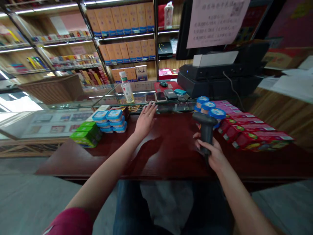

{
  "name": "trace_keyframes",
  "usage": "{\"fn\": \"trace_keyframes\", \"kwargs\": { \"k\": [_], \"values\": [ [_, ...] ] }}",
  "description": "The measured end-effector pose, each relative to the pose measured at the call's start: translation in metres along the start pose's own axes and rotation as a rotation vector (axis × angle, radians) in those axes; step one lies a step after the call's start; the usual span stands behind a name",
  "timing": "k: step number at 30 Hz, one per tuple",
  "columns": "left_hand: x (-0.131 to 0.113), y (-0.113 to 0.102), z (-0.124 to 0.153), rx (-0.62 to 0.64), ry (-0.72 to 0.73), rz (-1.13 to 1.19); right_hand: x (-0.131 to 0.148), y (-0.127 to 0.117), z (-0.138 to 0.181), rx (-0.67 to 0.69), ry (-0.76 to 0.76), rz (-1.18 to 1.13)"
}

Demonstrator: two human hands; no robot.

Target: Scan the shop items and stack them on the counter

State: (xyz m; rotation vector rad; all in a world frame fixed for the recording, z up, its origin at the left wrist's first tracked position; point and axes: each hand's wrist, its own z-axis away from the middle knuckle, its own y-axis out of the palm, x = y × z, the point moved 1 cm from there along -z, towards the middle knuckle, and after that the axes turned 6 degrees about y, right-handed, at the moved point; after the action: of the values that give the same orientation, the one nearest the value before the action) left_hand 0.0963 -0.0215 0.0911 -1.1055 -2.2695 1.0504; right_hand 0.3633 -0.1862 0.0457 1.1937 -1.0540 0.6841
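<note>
My right hand (212,150) is wrapped round the handle of a black barcode scanner (206,132), held upright over the right part of the dark red counter (168,147). Just behind the scanner stand round tubs with blue lids (217,113), partly hidden by it. My left hand (146,120) is stretched out above the middle of the counter, fingers extended, holding nothing. Left of it are stacked small containers with blue lids (114,115). Green boxes (85,134) sit beside those at the counter's left end.
Several red boxes (254,130) line the counter's right side. A bottle (127,89), phones (160,96) and a turquoise item (180,92) rest on the glass case behind. A monitor (183,32) with a paper sign (216,23) rises at back right. Stocked shelves (126,36) stand behind.
</note>
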Motion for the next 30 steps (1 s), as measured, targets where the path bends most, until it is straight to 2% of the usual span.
{"fn": "trace_keyframes", "kwargs": {
  "k": [3,5,7,9,12,18,20,23,26,30],
  "values": [
    [0.042,-0.056,0.055,-0.083,-0.183,-0.162,-0.008,0.038,-0.010,0.191,0.164,-0.115],
    [0.064,-0.084,0.085,-0.131,-0.287,-0.215,-0.016,0.067,-0.019,0.323,0.261,-0.149],
    [0.082,-0.101,0.107,-0.131,-0.345,-0.209,-0.025,0.096,-0.030,0.462,0.331,-0.099],
    [0.096,-0.107,0.120,-0.086,-0.365,-0.162,-0.035,0.120,-0.040,0.589,0.348,-0.026],
    [0.107,-0.105,0.123,-0.005,-0.353,-0.089,-0.052,0.141,-0.053,0.695,0.329,0.061],
    [0.113,-0.103,0.115,-0.047,-0.358,-0.005,-0.067,0.140,-0.057,0.610,0.333,0.062],
    [0.109,-0.103,0.112,-0.093,-0.356,0.055,-0.066,0.138,-0.055,0.600,0.335,0.029],
    [0.098,-0.096,0.101,-0.273,-0.405,0.156,-0.066,0.137,-0.057,0.625,0.359,0.025],
    [0.083,-0.073,0.084,-0.427,-0.526,0.285,-0.065,0.133,-0.064,0.643,0.361,0.022],
    [0.073,-0.024,0.064,-0.408,-0.595,0.473,-0.061,0.120,-0.077,0.581,0.315,0.012]
  ]
}}
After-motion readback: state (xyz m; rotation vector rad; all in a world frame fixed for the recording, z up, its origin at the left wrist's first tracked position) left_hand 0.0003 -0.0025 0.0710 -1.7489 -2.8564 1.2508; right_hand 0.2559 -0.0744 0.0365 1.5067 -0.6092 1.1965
